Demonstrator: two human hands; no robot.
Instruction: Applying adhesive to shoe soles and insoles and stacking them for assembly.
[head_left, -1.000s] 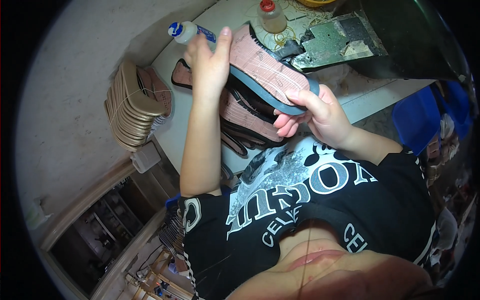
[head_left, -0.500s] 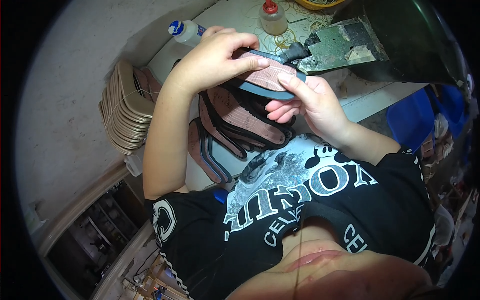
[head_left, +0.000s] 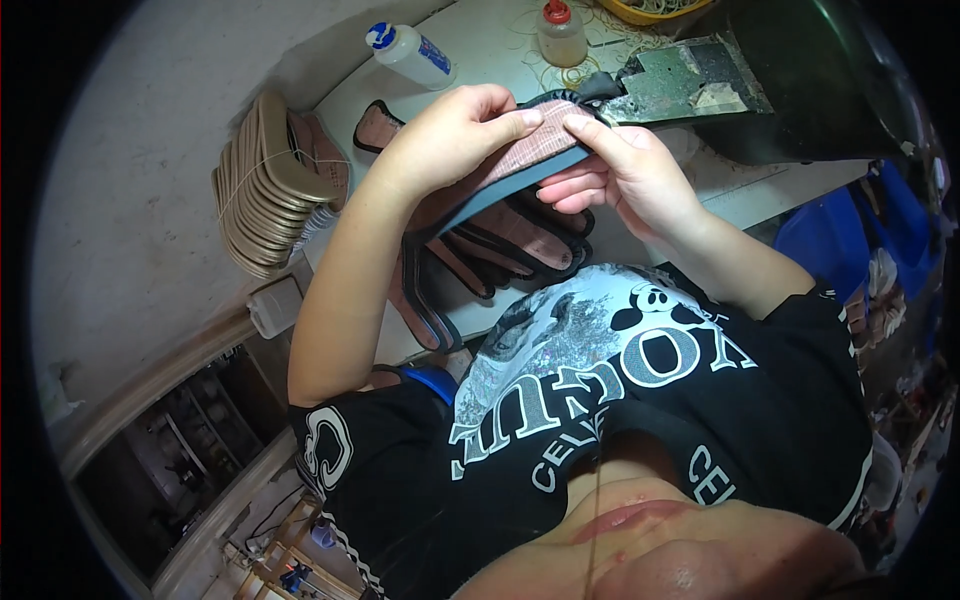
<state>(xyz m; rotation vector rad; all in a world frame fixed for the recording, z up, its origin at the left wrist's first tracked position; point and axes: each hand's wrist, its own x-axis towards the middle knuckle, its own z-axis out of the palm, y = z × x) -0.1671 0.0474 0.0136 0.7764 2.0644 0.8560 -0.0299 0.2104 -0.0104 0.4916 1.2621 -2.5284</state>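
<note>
Both my hands hold a pink, woven-faced insole (head_left: 540, 148) with a dark blue-grey edge, tilted over the table. My left hand (head_left: 455, 140) is closed on its left side, thumb on the pink face. My right hand (head_left: 635, 175) pinches the right end, thumb on top, with the other fingers curled below. The insole's far edge lies close to the black tip of a machine with a worn green plate (head_left: 690, 85); whether they touch I cannot tell. Beneath my hands lie several pink insoles with black edges (head_left: 535, 240), partly hidden by the held one.
A tied bundle of beige sole pieces (head_left: 265, 190) stands at the left by the wall. Toward the back are a white bottle with a blue cap (head_left: 415, 57), a red-capped bottle (head_left: 562, 38) and a yellow basket (head_left: 645, 10). Blue plastic containers (head_left: 825, 235) are at right.
The insole has turned in my hands, its near end now pointing down to the left. My left hand has shifted, and more of the white bottle shows. The whole view has moved slightly.
</note>
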